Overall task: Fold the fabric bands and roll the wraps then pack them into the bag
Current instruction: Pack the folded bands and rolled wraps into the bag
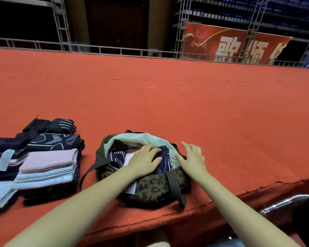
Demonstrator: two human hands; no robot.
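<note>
bag (pixel 150 188) mouth gapes — left hand (pixel 144 160) presses flat inside, right hand (pixel 193 157) spread on rim.

**Dim hall behind red stage**

Stretching wide under red carpet (pixel 168 97), fraying along the near edge. Running along the far edge as grey metal railing (pixel 114 50). Hanging beyond the far right corner, a red banner (pixel 230 45). Rising behind, truss towers (pixel 60 22).

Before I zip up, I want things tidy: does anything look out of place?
Mostly tidy. The bag's white label hangs out over the near rim, and the folded stack to its left is unpacked.
</note>
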